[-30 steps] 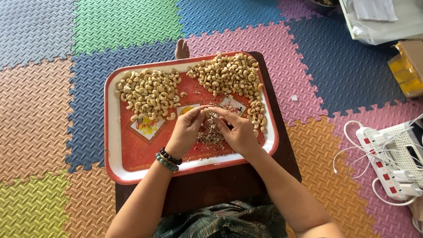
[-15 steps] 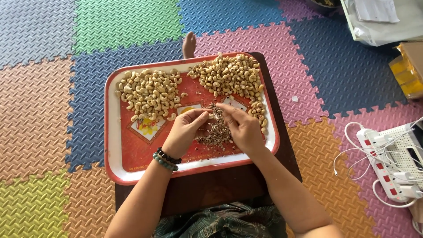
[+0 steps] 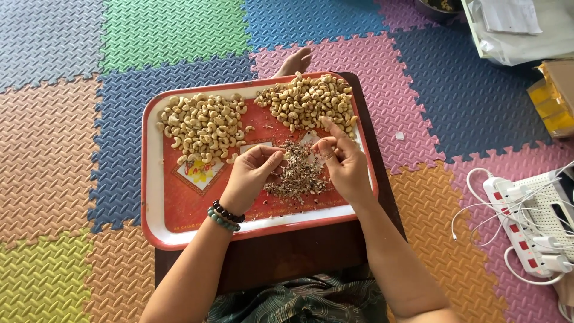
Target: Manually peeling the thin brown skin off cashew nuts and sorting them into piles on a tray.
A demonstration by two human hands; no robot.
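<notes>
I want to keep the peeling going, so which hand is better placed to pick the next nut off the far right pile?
Probably the right hand: its fingers already reach the edge of the right pile of cashews, while the left hand sits by the heap of skins.

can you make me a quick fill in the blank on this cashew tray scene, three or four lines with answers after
1. The cashews lie on a red tray in ____ separate heaps.
2. Between the left hand and right hand lies a pile of brown ____.
3. The two bead bracelets sit on the ____ wrist.
4. The tray rests on a dark ____ table.

Missing words: two; skins; left; brown
</notes>
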